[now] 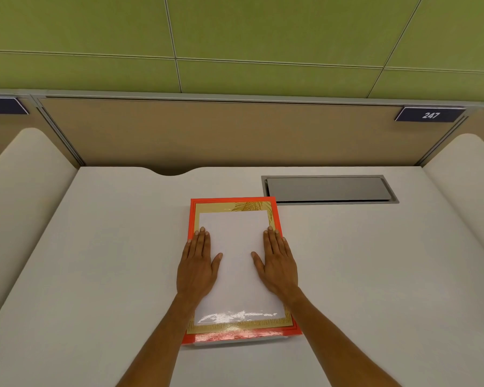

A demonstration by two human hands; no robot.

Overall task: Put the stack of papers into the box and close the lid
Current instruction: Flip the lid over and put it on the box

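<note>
Forearms come in from the bottom edge, and I have both palms flat on the box. My left hand (197,265) lies along the left side and my right hand (278,263) along the right side; on each the four fingers are straight and close together, the thumb is opened toward the middle, and nothing is pinched. Under them is the lid (236,263) — glossy, with a white middle, a gold border and an orange-red rim. At the near edge I see a pale strip under the rim, so I judge the lid is not fully seated there yet. The box (235,342) stands in the middle of the desk (95,275). I see no stack of papers anywhere, so I judge it is already inside, but I cannot confirm this.

For this step I would press evenly with both palms and move the pressure toward the near corners, not push on one side only — otherwise the lid can tilt and jam.

Farther away, just behind the box on the right, is the grey cable hatch (329,189), then the beige partition with a number plate (430,115)
</note>
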